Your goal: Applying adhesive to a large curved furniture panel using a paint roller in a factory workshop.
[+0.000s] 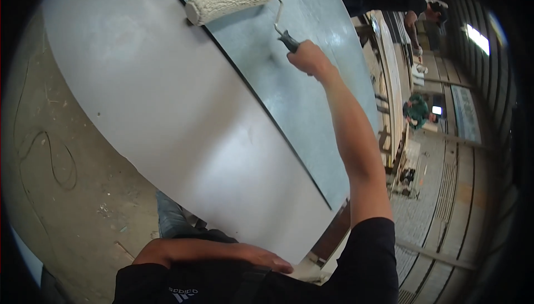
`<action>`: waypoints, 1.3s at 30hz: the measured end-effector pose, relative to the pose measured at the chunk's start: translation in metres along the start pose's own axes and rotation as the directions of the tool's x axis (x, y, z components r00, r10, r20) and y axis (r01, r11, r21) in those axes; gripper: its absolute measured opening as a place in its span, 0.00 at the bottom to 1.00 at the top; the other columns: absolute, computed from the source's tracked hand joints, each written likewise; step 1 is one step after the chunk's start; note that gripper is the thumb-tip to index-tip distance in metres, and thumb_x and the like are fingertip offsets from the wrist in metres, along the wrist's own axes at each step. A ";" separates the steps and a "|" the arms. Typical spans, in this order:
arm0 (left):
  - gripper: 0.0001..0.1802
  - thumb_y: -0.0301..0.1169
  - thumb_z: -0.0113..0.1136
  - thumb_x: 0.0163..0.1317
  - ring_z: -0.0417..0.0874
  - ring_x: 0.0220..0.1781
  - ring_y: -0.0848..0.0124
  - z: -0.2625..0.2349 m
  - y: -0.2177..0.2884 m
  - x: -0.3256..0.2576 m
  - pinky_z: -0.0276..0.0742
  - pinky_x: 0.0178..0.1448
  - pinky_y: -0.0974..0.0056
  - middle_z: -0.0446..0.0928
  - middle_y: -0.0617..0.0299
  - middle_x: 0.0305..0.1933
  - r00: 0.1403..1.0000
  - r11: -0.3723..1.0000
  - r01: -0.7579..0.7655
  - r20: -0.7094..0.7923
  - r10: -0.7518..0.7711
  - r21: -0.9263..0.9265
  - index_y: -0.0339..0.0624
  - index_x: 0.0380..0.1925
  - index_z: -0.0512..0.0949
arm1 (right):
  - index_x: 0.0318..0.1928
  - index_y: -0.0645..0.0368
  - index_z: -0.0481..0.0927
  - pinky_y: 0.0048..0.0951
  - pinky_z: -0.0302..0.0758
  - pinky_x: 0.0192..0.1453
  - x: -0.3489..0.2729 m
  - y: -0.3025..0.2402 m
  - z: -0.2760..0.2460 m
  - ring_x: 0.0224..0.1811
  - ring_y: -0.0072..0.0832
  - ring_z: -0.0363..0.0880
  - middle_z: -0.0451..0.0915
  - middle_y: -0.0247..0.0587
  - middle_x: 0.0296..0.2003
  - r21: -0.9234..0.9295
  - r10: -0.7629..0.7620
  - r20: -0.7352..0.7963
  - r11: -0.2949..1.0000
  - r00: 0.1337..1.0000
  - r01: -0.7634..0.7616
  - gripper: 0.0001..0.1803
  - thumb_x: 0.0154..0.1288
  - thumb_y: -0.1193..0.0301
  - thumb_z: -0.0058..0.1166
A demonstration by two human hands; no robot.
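Grey concrete makes up the floor [89,193] on our left, flecked with pale scraps. In front of us spreads a broad, pale grey sheet [167,115], smooth and shiny in patches. Along its right side is a glossy blue-green panel [311,115], whose dark edge runs on a slant from upper left to lower right. Beyond the panel we see a person in black [384,1] and, farther off, a person in green [417,109]. Our roller [236,1] is at the upper part of the panel: most of its shaggy cream sleeve is over the blue-green surface, its left end reaching past the dark edge. We cannot tell whether it touches. Our right hand [311,59] is clamped round the roller's dark handle [288,41], arm stretched out. Our left hand [270,260] lies across our front near the sheet's lower edge, fingers close together; we cannot tell what it touches. One small dark spot [99,114] marks the sheet.
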State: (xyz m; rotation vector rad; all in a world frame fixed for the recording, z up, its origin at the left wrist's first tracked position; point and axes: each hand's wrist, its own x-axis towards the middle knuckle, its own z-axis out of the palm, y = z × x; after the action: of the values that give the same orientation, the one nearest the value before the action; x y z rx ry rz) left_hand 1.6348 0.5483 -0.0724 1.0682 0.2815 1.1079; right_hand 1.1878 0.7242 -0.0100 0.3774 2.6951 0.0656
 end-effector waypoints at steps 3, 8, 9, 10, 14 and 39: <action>0.47 0.71 0.37 0.69 0.71 0.71 0.57 -0.001 0.022 -0.002 0.60 0.75 0.57 0.73 0.52 0.69 0.998 0.998 0.061 0.014 -0.061 -0.002 0.46 0.74 0.63 | 0.37 0.74 0.82 0.44 0.81 0.41 -0.035 0.040 0.015 0.35 0.50 0.86 0.84 0.62 0.33 -0.029 0.056 0.042 0.998 0.998 -0.055 0.20 0.57 0.64 0.56; 0.47 0.71 0.37 0.69 0.69 0.72 0.57 0.011 0.014 0.029 0.60 0.75 0.56 0.72 0.52 0.69 0.995 0.994 0.093 0.024 -0.095 0.053 0.46 0.73 0.64 | 0.37 0.68 0.85 0.47 0.81 0.50 -0.110 0.160 0.064 0.43 0.54 0.85 0.84 0.64 0.37 -0.122 0.071 0.022 0.990 0.997 -0.068 0.18 0.56 0.63 0.57; 0.46 0.70 0.36 0.70 0.69 0.73 0.56 0.016 0.012 0.033 0.59 0.75 0.56 0.70 0.52 0.71 0.994 0.992 0.107 0.006 -0.108 0.069 0.46 0.72 0.65 | 0.36 0.68 0.85 0.47 0.81 0.51 -0.134 0.185 0.073 0.43 0.55 0.85 0.84 0.64 0.38 -0.121 0.089 0.020 0.989 0.996 -0.086 0.19 0.56 0.62 0.57; 0.44 0.68 0.36 0.72 0.69 0.73 0.57 0.021 0.032 0.032 0.60 0.75 0.57 0.70 0.52 0.71 0.992 0.982 0.127 -0.031 -0.124 0.137 0.45 0.72 0.65 | 0.35 0.69 0.85 0.47 0.81 0.51 -0.158 0.217 0.083 0.43 0.55 0.85 0.84 0.64 0.37 -0.144 0.122 0.066 0.983 0.990 -0.112 0.19 0.56 0.62 0.58; 0.41 0.64 0.36 0.74 0.68 0.73 0.56 0.025 -0.002 0.072 0.60 0.75 0.57 0.70 0.52 0.71 0.996 0.968 0.091 -0.038 -0.085 0.233 0.43 0.71 0.66 | 0.33 0.67 0.85 0.50 0.81 0.48 -0.245 0.334 0.143 0.40 0.56 0.84 0.83 0.64 0.35 -0.160 0.153 0.118 0.978 0.981 -0.133 0.20 0.54 0.59 0.58; 0.36 0.56 0.36 0.79 0.64 0.74 0.62 0.031 -0.097 0.204 0.54 0.78 0.60 0.67 0.53 0.73 0.964 0.966 0.256 0.064 -0.259 0.043 0.38 0.71 0.64 | 0.35 0.72 0.84 0.45 0.82 0.44 -0.355 0.589 0.162 0.35 0.49 0.87 0.85 0.60 0.31 0.074 0.445 0.255 0.876 0.858 -0.477 0.22 0.54 0.60 0.58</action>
State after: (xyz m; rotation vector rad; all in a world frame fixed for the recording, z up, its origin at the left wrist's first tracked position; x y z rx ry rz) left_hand 1.8077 0.6967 -0.0739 1.0647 0.3748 0.8338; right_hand 1.7141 1.1928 0.0430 1.0080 2.3282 -0.0220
